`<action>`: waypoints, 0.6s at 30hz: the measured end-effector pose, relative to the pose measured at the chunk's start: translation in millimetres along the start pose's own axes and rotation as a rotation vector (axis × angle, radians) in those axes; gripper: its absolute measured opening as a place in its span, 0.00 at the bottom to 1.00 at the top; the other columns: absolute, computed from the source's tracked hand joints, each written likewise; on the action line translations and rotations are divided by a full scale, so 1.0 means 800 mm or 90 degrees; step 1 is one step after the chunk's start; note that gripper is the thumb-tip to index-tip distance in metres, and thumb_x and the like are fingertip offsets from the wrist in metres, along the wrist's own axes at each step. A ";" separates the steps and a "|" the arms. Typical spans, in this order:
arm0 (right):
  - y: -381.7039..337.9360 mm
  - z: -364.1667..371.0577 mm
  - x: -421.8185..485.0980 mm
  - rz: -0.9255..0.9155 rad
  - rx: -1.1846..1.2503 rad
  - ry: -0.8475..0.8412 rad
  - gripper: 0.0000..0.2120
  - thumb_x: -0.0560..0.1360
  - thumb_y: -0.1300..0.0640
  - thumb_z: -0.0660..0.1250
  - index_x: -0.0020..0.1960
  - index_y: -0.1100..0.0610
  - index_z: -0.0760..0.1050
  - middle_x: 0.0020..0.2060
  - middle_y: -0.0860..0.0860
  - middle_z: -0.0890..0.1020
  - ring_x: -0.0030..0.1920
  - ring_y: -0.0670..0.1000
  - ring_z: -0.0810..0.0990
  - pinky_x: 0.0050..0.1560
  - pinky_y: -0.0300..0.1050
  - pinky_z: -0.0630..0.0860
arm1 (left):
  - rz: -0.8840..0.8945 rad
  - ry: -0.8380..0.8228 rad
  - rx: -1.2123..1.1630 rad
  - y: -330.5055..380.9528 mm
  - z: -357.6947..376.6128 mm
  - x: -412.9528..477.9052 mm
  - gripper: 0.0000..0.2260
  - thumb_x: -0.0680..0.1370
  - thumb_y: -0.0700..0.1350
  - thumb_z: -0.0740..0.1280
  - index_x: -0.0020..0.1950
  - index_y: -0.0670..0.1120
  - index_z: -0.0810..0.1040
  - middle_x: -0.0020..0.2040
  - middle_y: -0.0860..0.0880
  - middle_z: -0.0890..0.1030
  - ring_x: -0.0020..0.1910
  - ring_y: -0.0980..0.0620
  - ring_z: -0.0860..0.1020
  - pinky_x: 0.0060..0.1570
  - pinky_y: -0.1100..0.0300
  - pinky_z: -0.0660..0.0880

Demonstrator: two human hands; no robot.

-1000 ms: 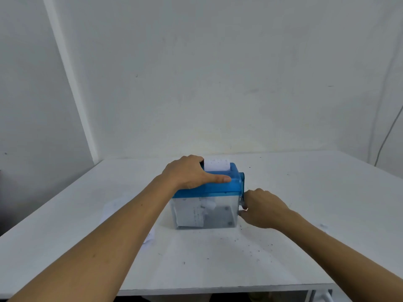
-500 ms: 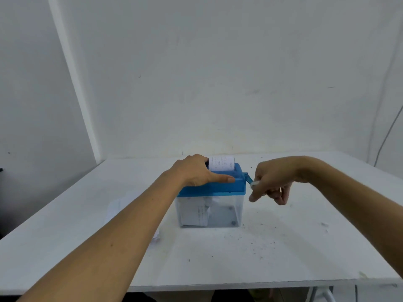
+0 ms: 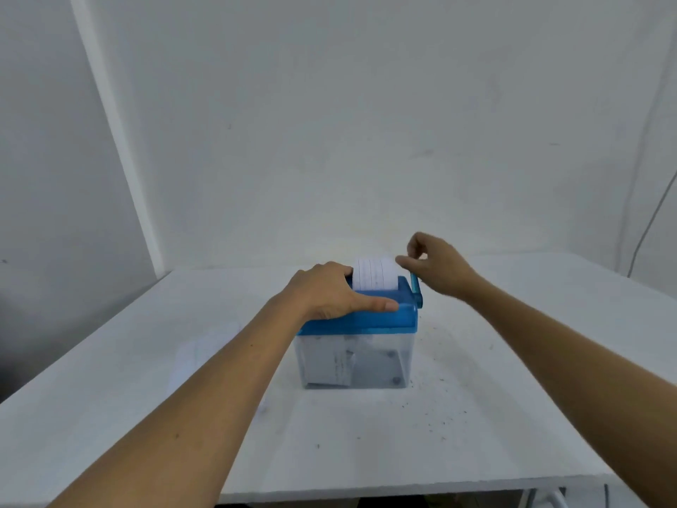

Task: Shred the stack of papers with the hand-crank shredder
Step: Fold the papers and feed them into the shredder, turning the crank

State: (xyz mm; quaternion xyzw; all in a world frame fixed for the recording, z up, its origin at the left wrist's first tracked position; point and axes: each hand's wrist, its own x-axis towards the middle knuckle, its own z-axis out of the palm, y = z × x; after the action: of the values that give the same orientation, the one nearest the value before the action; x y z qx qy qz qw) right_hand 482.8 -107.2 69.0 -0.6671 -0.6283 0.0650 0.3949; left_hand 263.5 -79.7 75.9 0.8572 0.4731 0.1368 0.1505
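Observation:
A small hand-crank shredder [image 3: 381, 320] with a blue lid and a clear bin stands mid-table. A lined white sheet of paper [image 3: 374, 273] sticks up out of the lid's slot. Shredded paper [image 3: 329, 364] lies inside the bin. My left hand [image 3: 329, 291] lies flat on the blue lid, thumb stretched along its front edge. My right hand [image 3: 432, 267] grips the knob of the blue crank [image 3: 415, 291], which points up and back at the shredder's right side. The knob itself is hidden in the fingers.
The white table [image 3: 513, 416] carries dark specks of paper dust right of the shredder. A faint pale sheet [image 3: 205, 357] lies on the table left of my left forearm. A wall stands close behind; a thin cable [image 3: 655, 214] hangs at the far right.
My right hand has swung the crank from low beside the bin, round the front, up to the top behind the lid. My left hand has stayed pressed on the lid.

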 end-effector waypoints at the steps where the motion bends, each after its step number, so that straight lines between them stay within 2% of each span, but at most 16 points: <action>1: 0.010 0.012 0.001 0.017 0.049 0.008 0.12 0.78 0.51 0.69 0.41 0.56 0.70 0.36 0.50 0.77 0.34 0.49 0.72 0.35 0.42 0.69 | 0.001 0.004 0.007 -0.001 0.000 0.000 0.39 0.60 0.80 0.67 0.64 0.60 0.77 0.54 0.58 0.80 0.49 0.55 0.77 0.52 0.53 0.77; 5: 0.033 0.054 -0.013 0.112 0.163 0.057 0.15 0.81 0.54 0.64 0.38 0.59 0.69 0.34 0.56 0.75 0.34 0.50 0.70 0.36 0.46 0.71 | 0.016 0.023 0.030 0.000 0.002 -0.004 0.38 0.63 0.80 0.65 0.66 0.60 0.75 0.57 0.58 0.80 0.49 0.55 0.77 0.48 0.57 0.76; 8: 0.040 0.079 -0.037 0.164 0.166 0.062 0.16 0.82 0.59 0.61 0.38 0.66 0.73 0.34 0.61 0.78 0.34 0.52 0.71 0.34 0.44 0.71 | 0.021 0.032 0.043 -0.001 0.004 -0.004 0.39 0.63 0.80 0.64 0.68 0.60 0.75 0.60 0.57 0.80 0.50 0.53 0.77 0.45 0.58 0.74; 11: 0.039 0.082 -0.065 0.222 0.160 0.042 0.17 0.82 0.60 0.59 0.36 0.62 0.75 0.29 0.55 0.78 0.28 0.48 0.73 0.27 0.35 0.70 | 0.023 0.034 0.044 -0.001 0.003 -0.005 0.40 0.64 0.81 0.63 0.70 0.60 0.73 0.63 0.57 0.80 0.52 0.53 0.76 0.46 0.57 0.73; 15: 0.030 0.072 -0.097 0.261 0.110 -0.019 0.23 0.84 0.51 0.57 0.36 0.62 0.77 0.27 0.53 0.80 0.22 0.46 0.75 0.29 0.37 0.72 | 0.011 0.035 0.039 -0.002 0.005 -0.004 0.42 0.62 0.82 0.62 0.69 0.59 0.74 0.63 0.58 0.79 0.51 0.53 0.76 0.45 0.57 0.73; 18: 0.023 0.058 -0.112 0.251 0.087 -0.069 0.22 0.83 0.54 0.58 0.35 0.63 0.76 0.26 0.54 0.81 0.21 0.47 0.76 0.26 0.34 0.71 | 0.008 0.030 0.028 -0.001 0.003 -0.004 0.43 0.61 0.82 0.62 0.70 0.61 0.74 0.64 0.59 0.79 0.52 0.53 0.76 0.47 0.56 0.74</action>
State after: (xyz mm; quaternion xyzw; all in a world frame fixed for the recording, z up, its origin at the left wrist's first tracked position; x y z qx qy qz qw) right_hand 452.2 -164.8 -10.2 -0.7445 -0.4998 0.2191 0.3846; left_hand 261.9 -82.3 73.1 0.8598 0.4741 0.1477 0.1194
